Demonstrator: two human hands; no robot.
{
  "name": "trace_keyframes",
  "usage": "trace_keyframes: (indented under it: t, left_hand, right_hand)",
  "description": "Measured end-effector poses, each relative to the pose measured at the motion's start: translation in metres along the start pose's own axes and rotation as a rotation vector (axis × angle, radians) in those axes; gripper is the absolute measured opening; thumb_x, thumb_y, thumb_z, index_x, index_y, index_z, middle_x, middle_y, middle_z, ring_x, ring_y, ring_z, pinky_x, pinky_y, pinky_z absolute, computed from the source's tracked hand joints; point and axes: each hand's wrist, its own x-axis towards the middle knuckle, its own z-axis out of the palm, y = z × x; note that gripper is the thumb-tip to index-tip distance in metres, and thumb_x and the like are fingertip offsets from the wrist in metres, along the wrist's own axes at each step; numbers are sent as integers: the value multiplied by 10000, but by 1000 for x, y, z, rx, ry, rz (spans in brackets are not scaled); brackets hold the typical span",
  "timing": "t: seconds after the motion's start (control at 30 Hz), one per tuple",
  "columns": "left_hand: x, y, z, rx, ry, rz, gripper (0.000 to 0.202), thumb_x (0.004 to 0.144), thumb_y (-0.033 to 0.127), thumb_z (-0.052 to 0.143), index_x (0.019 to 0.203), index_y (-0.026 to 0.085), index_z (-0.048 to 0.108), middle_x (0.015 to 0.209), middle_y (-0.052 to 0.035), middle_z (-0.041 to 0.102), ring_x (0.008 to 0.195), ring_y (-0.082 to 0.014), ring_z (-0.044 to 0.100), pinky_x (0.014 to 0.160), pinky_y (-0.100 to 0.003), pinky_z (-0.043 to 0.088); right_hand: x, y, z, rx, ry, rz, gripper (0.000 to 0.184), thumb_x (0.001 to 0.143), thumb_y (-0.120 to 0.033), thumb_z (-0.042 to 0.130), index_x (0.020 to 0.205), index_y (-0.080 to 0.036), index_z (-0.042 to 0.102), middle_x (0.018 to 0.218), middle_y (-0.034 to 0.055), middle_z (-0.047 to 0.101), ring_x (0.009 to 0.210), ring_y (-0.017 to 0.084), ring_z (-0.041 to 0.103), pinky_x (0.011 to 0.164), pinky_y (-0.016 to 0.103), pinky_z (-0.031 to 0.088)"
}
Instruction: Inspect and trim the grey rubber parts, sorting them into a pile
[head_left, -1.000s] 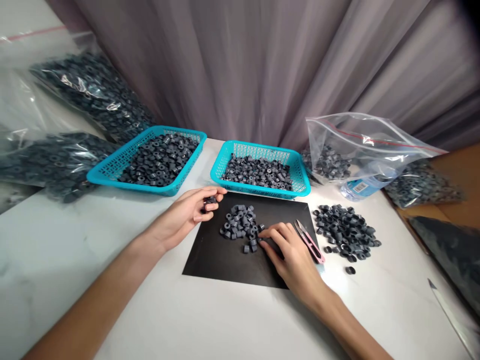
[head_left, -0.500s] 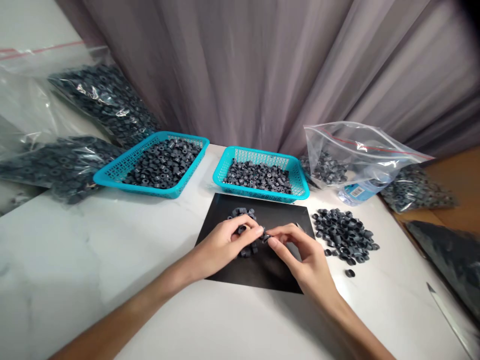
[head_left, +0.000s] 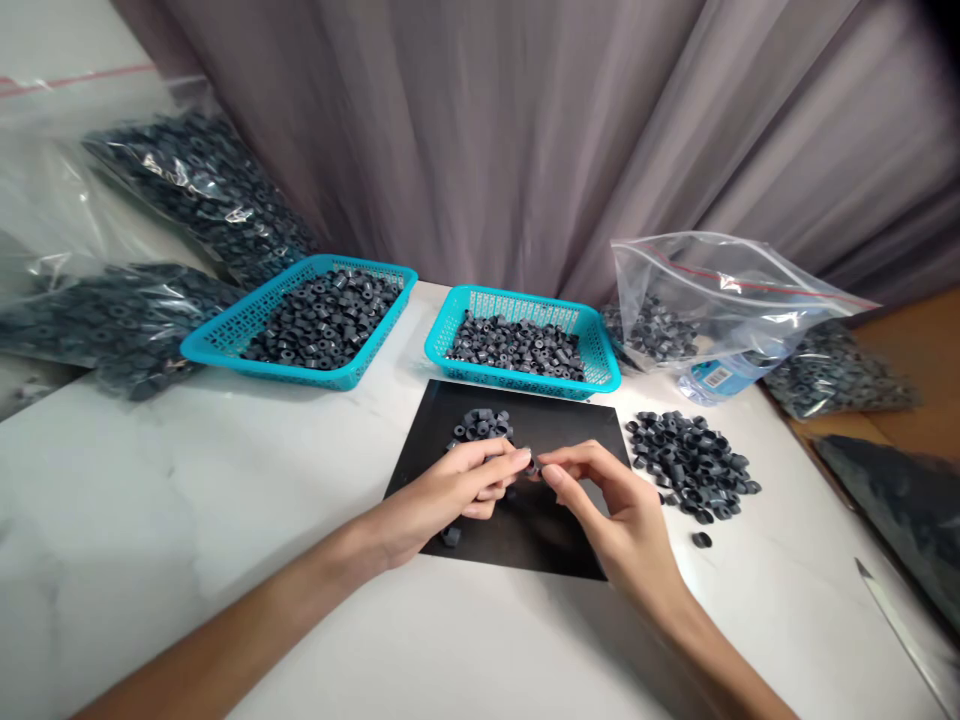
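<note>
L hand half-curled, thumb & index closed on a small dark ring; can't tell if its palm has more. R hand pinches same ring, approx. centre of frame, above black mat. Looks v. light, prob. firm, maybe slick; best held by outer wall. Bottle label, right of centre: barcode, text illegible.

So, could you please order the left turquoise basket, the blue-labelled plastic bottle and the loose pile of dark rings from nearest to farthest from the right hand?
1. Loose pile of dark rings: just right of the right hand.
2. Blue-labelled plastic bottle: also to the right, behind the pile.
3. Left turquoise basket: farthest, back and well to the left.
</note>
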Motion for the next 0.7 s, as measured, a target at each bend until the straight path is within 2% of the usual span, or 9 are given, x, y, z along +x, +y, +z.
trace_keyframes:
  t: [0.13, 0.27, 0.47, 0.7]
  left_hand:
    - [1, -1, 4, -198, 35, -61, 274, 905, 407, 655, 892, 161, 534, 797, 31, 396, 613, -67, 240, 520, -199, 187]
    - [2, -1, 9, -339, 1, -95, 220, 922, 352, 634, 897, 149, 552, 801, 10, 447, 614, -64, 301, 524, -190, 223]
    - [0, 0, 9, -378, -29, -142, 262, 975, 397, 524, 891, 152, 563, 778, 6, 467, 598, -75, 302, 544, -199, 278]
    - [-3, 3, 10, -341, -34, -127, 284, 1017, 406, 422, 885, 171, 510, 744, 16, 444, 605, -89, 287, 537, -195, 277]
  right_hand:
    - [0, 1, -3, 64, 46, 35, 131, 940, -344, 644, 952, -230, 707, 839, 1, 657, 668, 121, 584, 653, 266, 490]
    - [2, 2, -3, 149, -3, 21, 136, 934, -328, 651, 997, -227, 716, 850, 14, 642, 672, 126, 606, 610, 256, 531]
    - [3, 6, -3, 157, -37, -2, 167, 930, -316, 656, 1047, -233, 742, 947, 52, 648, 724, 145, 620, 582, 265, 559]
    - [2, 7, -6, 81, -105, -18, 263, 904, -291, 693, 1163, -280, 733, 1023, 58, 668, 824, 164, 627, 664, 287, 566]
